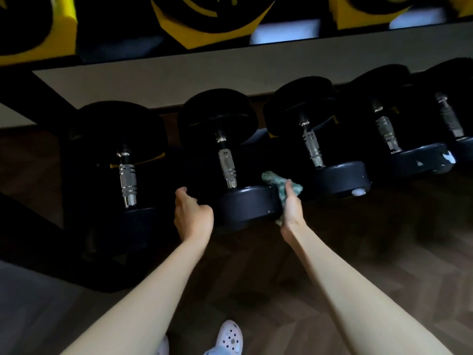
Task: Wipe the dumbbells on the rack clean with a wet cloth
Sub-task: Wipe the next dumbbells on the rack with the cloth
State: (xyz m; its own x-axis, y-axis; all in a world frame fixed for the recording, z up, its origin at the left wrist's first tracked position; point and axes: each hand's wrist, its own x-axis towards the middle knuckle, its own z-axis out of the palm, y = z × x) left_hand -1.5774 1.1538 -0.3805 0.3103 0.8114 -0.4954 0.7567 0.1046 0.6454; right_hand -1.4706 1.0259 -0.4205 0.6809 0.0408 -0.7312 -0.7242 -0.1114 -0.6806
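forearms point(143, 290) out, r hand point(290, 207) holds cloth point(277, 181) to dumbbell point(247, 204), l hand point(193, 213) beside

Fingertips of the left hand point(193, 213) are hidden behind the dumbbell head point(249, 204) between the hands. Fingers of the right hand point(290, 208) are covered by the cloth point(281, 185). Above the hands, yellow-black weights point(212, 19) are blurred and cropped by the top edge.

I stand on a dark wood floor point(371, 252) (boards laid in zigzag); a pale wall point(204, 75) runs behind, the light is dim, and grey flooring point(38, 316) lies left.
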